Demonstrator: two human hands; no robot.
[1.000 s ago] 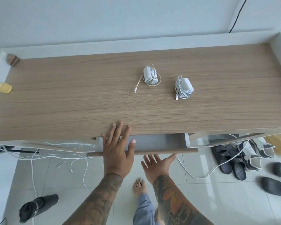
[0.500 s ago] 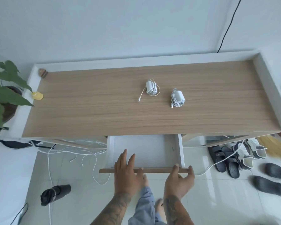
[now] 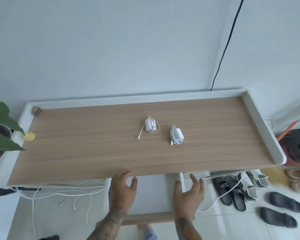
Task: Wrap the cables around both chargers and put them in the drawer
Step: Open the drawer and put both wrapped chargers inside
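Note:
Two white chargers lie on the wooden table top (image 3: 93, 149), each with its cable wound round it. The left charger (image 3: 149, 125) has a loose cable end trailing toward me. The right charger (image 3: 177, 135) is a tighter bundle. Below the table's front edge the drawer (image 3: 151, 217) stands pulled out, its white inside bare. My left hand (image 3: 122, 189) and my right hand (image 3: 188, 193) hover over the drawer with relaxed fingers, holding nothing, well short of the chargers.
A potted plant (image 3: 0, 129) stands at the left end, next to a small yellow object (image 3: 29, 136) and a wooden block (image 3: 36, 110). White cables (image 3: 62, 194) hang under the table. Sandals and shoes (image 3: 241, 189) lie on the floor at right.
The drawer has been pulled out. Both hands have let go of its front and lifted over it toward the table edge. The view has backed away and tilted upward.

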